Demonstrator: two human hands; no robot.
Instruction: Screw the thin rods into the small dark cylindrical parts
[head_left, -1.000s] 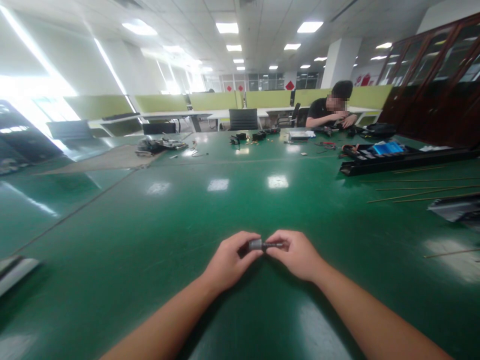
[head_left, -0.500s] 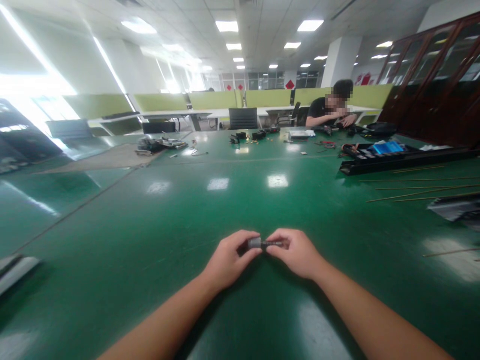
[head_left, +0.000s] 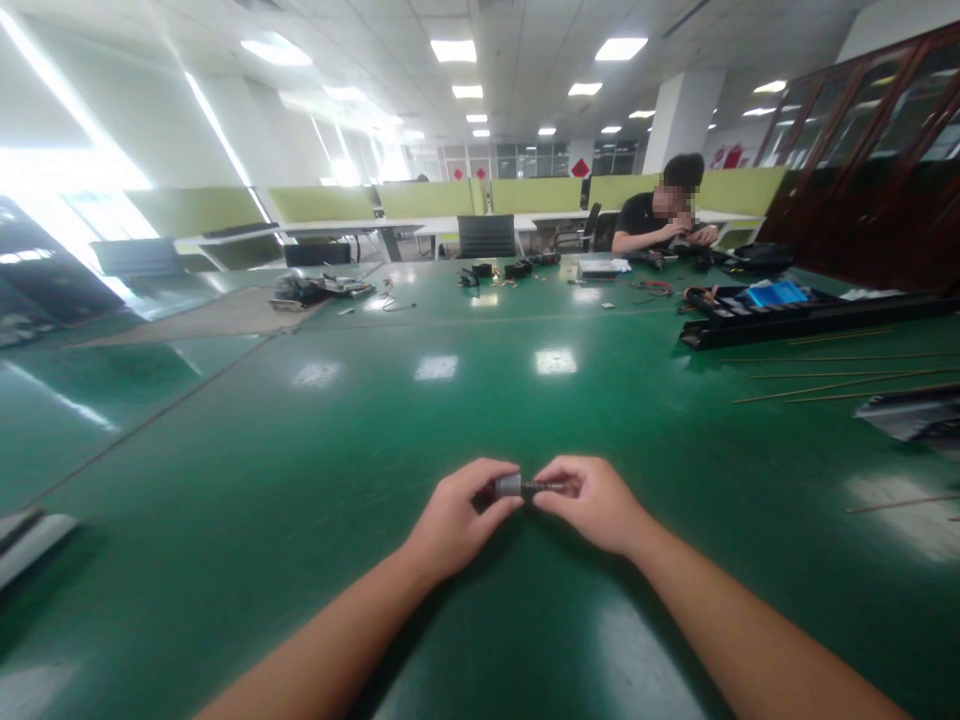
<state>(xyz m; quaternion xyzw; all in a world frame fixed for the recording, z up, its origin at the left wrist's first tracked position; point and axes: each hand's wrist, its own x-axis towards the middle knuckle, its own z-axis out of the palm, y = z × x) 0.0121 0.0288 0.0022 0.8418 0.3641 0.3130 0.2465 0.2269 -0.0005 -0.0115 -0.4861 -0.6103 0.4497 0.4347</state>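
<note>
Just above the green table (head_left: 360,420), my left hand (head_left: 457,520) grips a short grey metal cylinder (head_left: 510,486) between thumb and fingers. From the cylinder's right end a thin dark rod (head_left: 541,487) with a ridged look runs towards my right hand (head_left: 596,505). Thumb and fingers of that hand are closed around the rod's right part, which they partly hide. Cylinder and rod lie in one line, roughly level. Whether they are one piece or two pressed together, I cannot tell.
A long black channel (head_left: 810,322) with a blue item (head_left: 776,293) lies at the right, near thin brass-coloured rods (head_left: 855,378). Small parts (head_left: 517,270) are scattered at the far edge. A co-worker (head_left: 649,220) sits beyond. A grey-white piece (head_left: 34,550) is at the left.
My hands and the two held parts have hardly moved. The co-worker's head and hands have shifted slightly.
</note>
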